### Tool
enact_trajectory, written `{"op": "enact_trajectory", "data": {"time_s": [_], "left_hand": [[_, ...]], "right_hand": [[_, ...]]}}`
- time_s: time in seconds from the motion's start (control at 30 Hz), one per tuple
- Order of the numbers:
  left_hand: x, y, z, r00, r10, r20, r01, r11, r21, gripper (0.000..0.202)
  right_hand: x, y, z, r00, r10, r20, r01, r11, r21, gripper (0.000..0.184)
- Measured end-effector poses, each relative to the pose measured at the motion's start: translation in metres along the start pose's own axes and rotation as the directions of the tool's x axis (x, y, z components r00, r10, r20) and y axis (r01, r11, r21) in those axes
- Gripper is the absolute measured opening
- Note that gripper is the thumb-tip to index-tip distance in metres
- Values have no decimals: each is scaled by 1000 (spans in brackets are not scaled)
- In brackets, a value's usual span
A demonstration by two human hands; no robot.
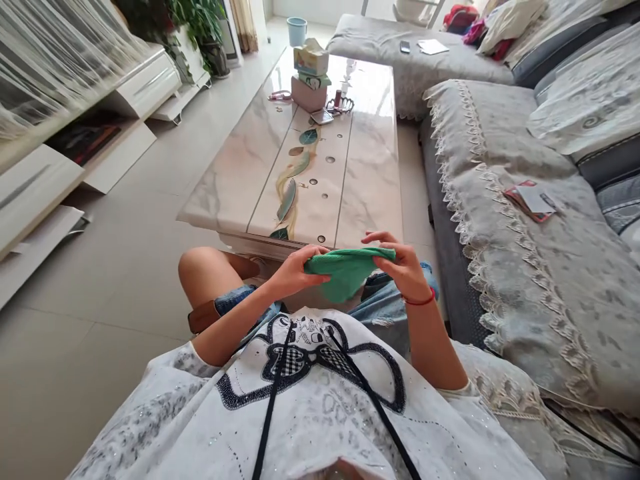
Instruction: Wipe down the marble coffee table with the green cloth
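A green cloth [345, 280] is stretched between my two hands above my lap, near the close end of the coffee table. My left hand [300, 272] pinches its left end, thumb below and fingers on top. At the right end, my right hand [403, 267] grips the cloth between thumb and fingers, with the index finger lifted off. The upper edge looks rolled or folded, and the lower part hangs down loose. A red string bracelet [419, 300] circles my right wrist.
The marble-patterned coffee table [225, 180] carries a tissue box [311, 60], a pink box [309, 95] and a phone [321, 117]. A grey sofa [530, 267] with a lace cover runs along the right. Left stands a white TV cabinet [35, 180]; a blue bucket [297, 32] is behind the table.
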State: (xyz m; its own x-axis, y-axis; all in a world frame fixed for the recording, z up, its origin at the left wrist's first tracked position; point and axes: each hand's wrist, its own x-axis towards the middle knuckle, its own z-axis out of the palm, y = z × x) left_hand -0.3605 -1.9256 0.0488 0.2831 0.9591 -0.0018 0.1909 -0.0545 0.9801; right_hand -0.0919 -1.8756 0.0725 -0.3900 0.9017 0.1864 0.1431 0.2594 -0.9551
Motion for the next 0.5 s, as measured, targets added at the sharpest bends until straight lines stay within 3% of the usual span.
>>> {"op": "enact_trajectory", "data": {"time_s": [0.07, 0.13, 0.2, 0.23, 0.3, 0.37, 0.43, 0.5], "left_hand": [[-4, 17, -4, 980, 197, -20, -193, 975, 113, 27], [-2, 38, -6, 931, 357, 72, -364, 907, 213, 17], [4, 57, -11, 890, 433, 142, -455, 841, 293, 11], [7, 63, -16, 893, 430, 130, -448, 829, 336, 18], [13, 66, -34, 942, 331, 59, -324, 847, 421, 44], [20, 54, -57, 991, 106, 84, -132, 881, 455, 50], [27, 34, -78, 966, -117, 228, 13, 910, 414, 34], [38, 15, -95, 949, -179, 260, 85, 938, 336, 34]], "right_hand": [[6, -1, 5, 994, -7, 112, 8, 1000, -14, 42], [14, -4, 16, 966, -1, 257, 6, 1000, -17, 54], [24, -9, 28, 928, 0, 372, 20, 999, -48, 57], [30, -13, 31, 920, 3, 393, 22, 998, -60, 51], [44, -18, 32, 941, -1, 339, 12, 999, -30, 44], [63, -20, 24, 976, 2, 217, -16, 998, 61, 45], [85, -19, 10, 996, 16, 92, -29, 989, 147, 45], [109, -19, -6, 999, 47, -4, -45, 983, 176, 44]]}}
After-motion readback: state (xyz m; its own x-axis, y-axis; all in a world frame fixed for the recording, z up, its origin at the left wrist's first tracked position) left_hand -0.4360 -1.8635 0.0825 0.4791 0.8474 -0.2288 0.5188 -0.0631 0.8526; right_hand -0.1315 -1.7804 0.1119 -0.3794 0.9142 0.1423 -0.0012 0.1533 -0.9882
